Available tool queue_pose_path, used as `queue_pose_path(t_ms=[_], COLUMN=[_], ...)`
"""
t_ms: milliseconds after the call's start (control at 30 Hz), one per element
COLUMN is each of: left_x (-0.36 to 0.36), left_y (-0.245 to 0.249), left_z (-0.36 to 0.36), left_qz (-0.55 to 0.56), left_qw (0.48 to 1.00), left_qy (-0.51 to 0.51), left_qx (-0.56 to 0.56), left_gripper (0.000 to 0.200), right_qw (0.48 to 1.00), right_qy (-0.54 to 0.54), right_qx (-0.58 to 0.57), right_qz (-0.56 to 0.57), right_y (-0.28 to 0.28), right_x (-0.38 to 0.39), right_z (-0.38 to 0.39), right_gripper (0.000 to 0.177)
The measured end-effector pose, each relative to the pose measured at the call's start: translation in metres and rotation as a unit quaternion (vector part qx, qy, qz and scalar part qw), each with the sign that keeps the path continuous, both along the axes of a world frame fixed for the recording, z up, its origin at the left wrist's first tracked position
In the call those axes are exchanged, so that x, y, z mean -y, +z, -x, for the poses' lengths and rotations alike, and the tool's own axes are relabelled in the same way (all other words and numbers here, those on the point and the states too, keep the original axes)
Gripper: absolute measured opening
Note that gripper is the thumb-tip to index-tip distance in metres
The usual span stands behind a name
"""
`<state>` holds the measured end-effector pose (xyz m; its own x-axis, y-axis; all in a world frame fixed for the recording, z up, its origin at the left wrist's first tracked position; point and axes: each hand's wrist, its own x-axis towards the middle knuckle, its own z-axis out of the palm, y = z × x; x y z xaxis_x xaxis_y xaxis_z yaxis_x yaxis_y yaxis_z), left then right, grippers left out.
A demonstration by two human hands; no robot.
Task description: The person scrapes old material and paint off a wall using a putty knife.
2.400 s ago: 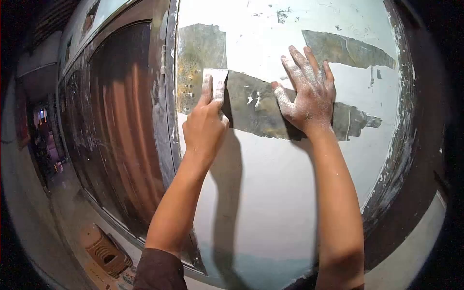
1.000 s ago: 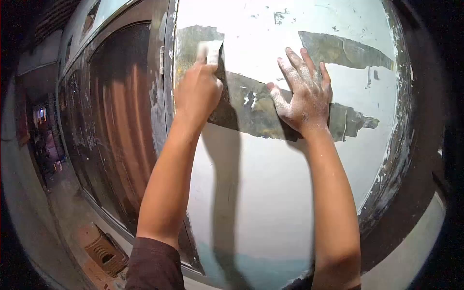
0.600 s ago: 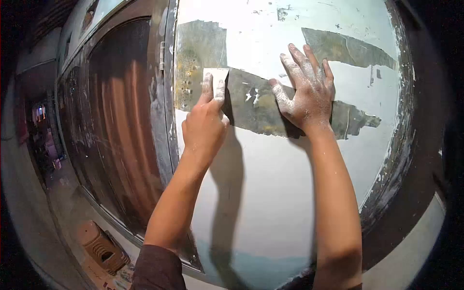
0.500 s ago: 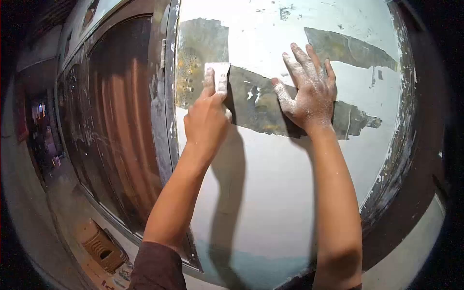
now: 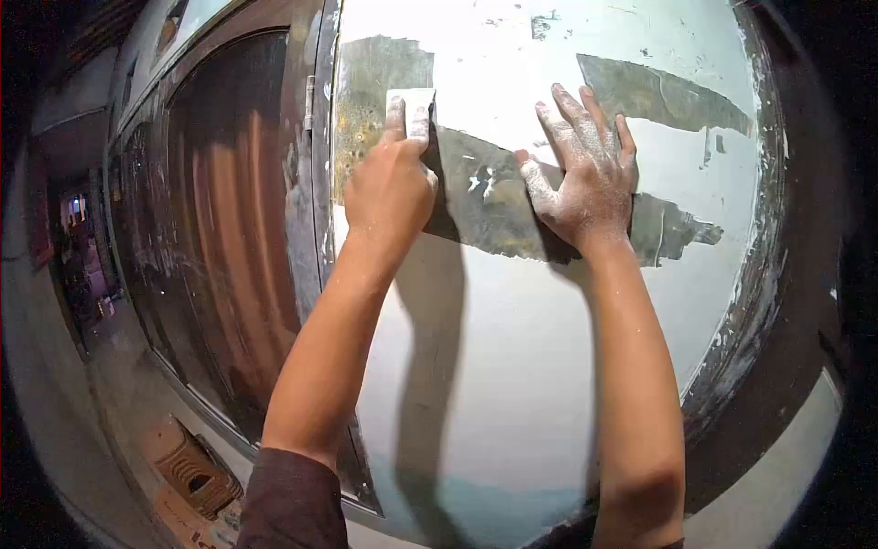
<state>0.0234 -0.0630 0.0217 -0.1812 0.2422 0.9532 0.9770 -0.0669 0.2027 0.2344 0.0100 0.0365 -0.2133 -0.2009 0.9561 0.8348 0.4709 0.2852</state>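
On the wall's (image 5: 521, 366) left side, your left hand (image 5: 391, 178), pinching the white scraper (image 5: 410, 94), has moved up the gray patch (image 5: 384, 59), bringing the work higher; your right hand (image 5: 585, 178) stays spread.

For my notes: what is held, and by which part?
The left hand holds a flat white tool, fingers on its outer face; the right hand holds nothing.

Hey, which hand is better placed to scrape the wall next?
Probably the left hand: it holds the white scraper at the wall, where a dark patch meets white paint. The right hand lies spread on the wall, with no tool visible.
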Motion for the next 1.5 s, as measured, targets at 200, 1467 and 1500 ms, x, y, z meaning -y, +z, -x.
queue_pose_path(t_ms=[200,1467,1500], left_x=[0.002,0.011,0.008], left_y=[0.014,-0.027,-0.028], left_z=[0.001,-0.008,-0.009], left_qz=[0.005,0.055,0.023], left_qw=[1.000,0.998,1.000], left_qy=[-0.005,0.007,0.001], left_qx=[0.001,0.002,0.000], left_gripper=[0.036,0.033,0.033], right_qw=[1.000,1.000,1.000], right_qy=[0.001,0.007,0.011], right_qx=[0.002,-0.001,-0.003], right_qz=[-0.008,-0.013,-0.008], right_y=[0.000,0.000,0.000], right_x=[-0.001,0.000,0.001], right_z=[-0.001,-0.001,0.000], right_gripper=[0.055,0.054,0.053])
